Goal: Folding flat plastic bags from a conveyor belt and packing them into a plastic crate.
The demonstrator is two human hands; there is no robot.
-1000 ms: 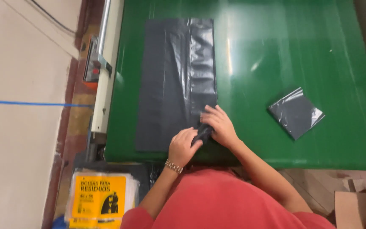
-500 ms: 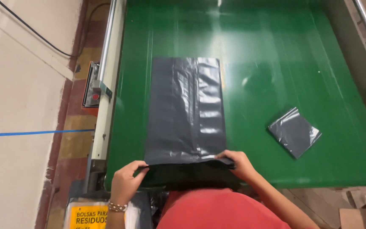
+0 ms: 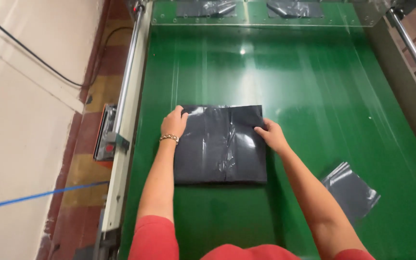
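Folded black bag (image 3: 220, 144), left hand (image 3: 174, 123) gripping one edge, right hand (image 3: 271, 136) the other

Green conveyor belt (image 3: 314, 96), glossy, with a light glare at its centre. Left of the belt: a steel side rail (image 3: 127, 72), a red control box (image 3: 104, 139), a red-and-yellow floor (image 3: 80, 168), a cream wall (image 3: 20, 120) bearing a black cable (image 3: 39, 60) and a blue tape line (image 3: 34, 196). At the belt's far end: a clear plastic guard (image 3: 266, 12).

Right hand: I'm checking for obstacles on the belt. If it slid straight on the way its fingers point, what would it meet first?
The right hand points up and left over the folded black plastic bag; it would likely cross the bag's surface toward the left hand, though depth is unclear.
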